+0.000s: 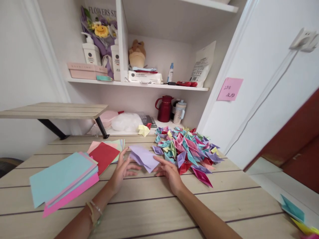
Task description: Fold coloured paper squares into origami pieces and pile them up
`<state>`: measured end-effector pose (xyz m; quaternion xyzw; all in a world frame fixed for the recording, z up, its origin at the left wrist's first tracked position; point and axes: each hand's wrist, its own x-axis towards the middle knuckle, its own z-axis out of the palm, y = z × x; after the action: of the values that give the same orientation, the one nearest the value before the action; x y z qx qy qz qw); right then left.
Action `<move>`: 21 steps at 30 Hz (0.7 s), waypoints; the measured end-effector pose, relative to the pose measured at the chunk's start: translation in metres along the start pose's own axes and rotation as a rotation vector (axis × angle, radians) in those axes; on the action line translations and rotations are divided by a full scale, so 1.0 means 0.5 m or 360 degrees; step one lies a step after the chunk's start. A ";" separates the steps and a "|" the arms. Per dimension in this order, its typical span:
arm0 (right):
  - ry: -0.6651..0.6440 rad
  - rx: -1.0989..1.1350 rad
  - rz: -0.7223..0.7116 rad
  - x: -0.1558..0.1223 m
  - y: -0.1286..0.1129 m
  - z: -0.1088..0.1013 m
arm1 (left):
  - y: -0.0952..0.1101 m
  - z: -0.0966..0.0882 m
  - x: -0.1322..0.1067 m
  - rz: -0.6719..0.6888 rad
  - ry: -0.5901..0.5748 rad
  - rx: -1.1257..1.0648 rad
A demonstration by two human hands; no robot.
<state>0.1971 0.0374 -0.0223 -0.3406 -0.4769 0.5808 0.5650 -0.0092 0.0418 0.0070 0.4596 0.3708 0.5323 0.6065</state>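
At frame centre, the left hand (122, 170) and right hand (168, 172) pinch a folded lilac paper (144, 157) between fingertips; folded paper boats (185, 151) lie just right.

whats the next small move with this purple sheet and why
Probably run the fingertips along the crease to press it flat. The purple sheet lies part-folded on the table and does not look fully flat. The left hand touches its left edge and the right hand its near corner, so both are placed to press.

Head camera looks forward and down, seemingly close, over left hand (123, 170), right hand (169, 172), table (149, 209).
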 end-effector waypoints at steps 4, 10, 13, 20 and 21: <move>-0.0261 -0.0190 -0.0058 -0.014 -0.010 0.015 | -0.001 0.002 -0.002 0.0035 -0.0121 0.0153; -0.0267 -0.0350 -0.0118 -0.022 -0.015 0.033 | -0.018 -0.001 0.011 0.0136 0.0052 0.0475; -0.0083 -0.0184 0.0029 -0.014 -0.005 0.033 | -0.025 0.003 0.008 0.0098 -0.0125 0.0477; 0.0155 -0.0454 -0.0056 -0.006 0.011 0.026 | -0.026 0.011 0.008 0.0081 -0.0121 0.0290; 0.0173 -0.0440 -0.0047 -0.007 0.010 0.025 | -0.026 0.009 0.010 0.0106 -0.0051 0.0327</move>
<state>0.1839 0.0325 -0.0237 -0.4390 -0.5261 0.4820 0.5460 0.0000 0.0460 -0.0038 0.5399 0.3981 0.5040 0.5440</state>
